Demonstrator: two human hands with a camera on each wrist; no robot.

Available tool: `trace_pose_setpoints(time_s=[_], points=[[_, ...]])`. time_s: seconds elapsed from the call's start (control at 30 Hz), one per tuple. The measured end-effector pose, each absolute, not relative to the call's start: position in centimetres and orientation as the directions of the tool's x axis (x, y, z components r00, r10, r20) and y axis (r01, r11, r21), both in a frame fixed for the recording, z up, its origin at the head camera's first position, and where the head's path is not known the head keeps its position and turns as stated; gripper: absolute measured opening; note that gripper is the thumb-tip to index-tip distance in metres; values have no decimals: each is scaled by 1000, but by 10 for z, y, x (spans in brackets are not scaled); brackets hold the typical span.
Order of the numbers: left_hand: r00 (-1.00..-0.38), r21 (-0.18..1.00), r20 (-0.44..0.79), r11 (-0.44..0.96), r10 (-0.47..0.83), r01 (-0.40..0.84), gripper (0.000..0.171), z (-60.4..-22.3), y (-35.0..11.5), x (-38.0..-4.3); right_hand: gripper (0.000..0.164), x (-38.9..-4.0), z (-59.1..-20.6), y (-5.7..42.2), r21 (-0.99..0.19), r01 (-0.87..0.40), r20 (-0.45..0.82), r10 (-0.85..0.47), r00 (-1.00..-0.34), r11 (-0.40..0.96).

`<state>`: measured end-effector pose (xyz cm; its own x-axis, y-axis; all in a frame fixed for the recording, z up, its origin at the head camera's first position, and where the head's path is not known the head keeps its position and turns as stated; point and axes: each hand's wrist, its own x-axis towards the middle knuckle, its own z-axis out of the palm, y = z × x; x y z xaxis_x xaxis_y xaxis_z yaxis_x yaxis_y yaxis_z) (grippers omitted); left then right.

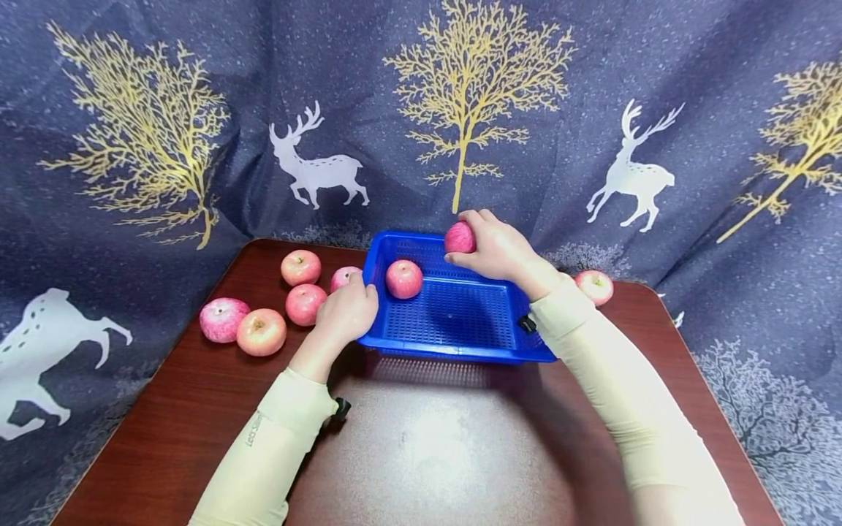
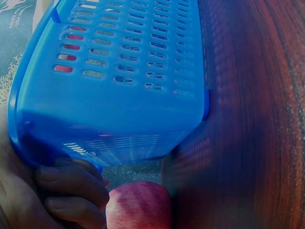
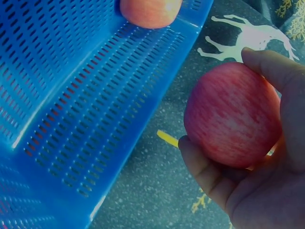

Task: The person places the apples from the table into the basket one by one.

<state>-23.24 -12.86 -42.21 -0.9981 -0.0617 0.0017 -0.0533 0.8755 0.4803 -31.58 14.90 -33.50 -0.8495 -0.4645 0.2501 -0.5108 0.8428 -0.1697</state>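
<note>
A blue plastic basket (image 1: 454, 353) with slotted walls stands near the back of the table. My left hand (image 1: 349, 310) grips its left rim, and in the left wrist view the fingers (image 2: 71, 183) curl under that rim. Above the basket's back part, my right hand (image 1: 498, 247) holds a red apple (image 1: 460, 238); the right wrist view shows thumb and fingers round this apple (image 3: 233, 114). Another red apple (image 1: 404, 279) lies inside the basket at the left. Close by my left hand, a pinkish apple (image 1: 344, 277) is partly hidden outside the basket.
Several more apples, among them a yellowish one (image 1: 261, 332), lie on the brown table (image 1: 217, 409) left of the basket. A pale red apple (image 1: 595, 287) sits at the right, partly behind my right sleeve. A dark patterned cloth (image 1: 368, 58) hangs behind the table.
</note>
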Motion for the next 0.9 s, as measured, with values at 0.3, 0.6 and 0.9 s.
trace_pose_setpoints(time_s=[0.3, 0.6, 0.9], points=[[-998, 483, 7, 874, -60, -49, 47, -421, -129, -232, 78, -322, -346, 139, -156, -518, 240, -476, -846, 841], [-998, 486, -12, 872, -64, -62, 52, -420, -128, -232, 77, -326, -359, 131, -151, -525, 191, -496, -847, 838], [-998, 486, -9, 872, -61, -58, 52, -420, -129, -232, 79, -330, -376, 125, -112, -529, 145, -513, -846, 841]])
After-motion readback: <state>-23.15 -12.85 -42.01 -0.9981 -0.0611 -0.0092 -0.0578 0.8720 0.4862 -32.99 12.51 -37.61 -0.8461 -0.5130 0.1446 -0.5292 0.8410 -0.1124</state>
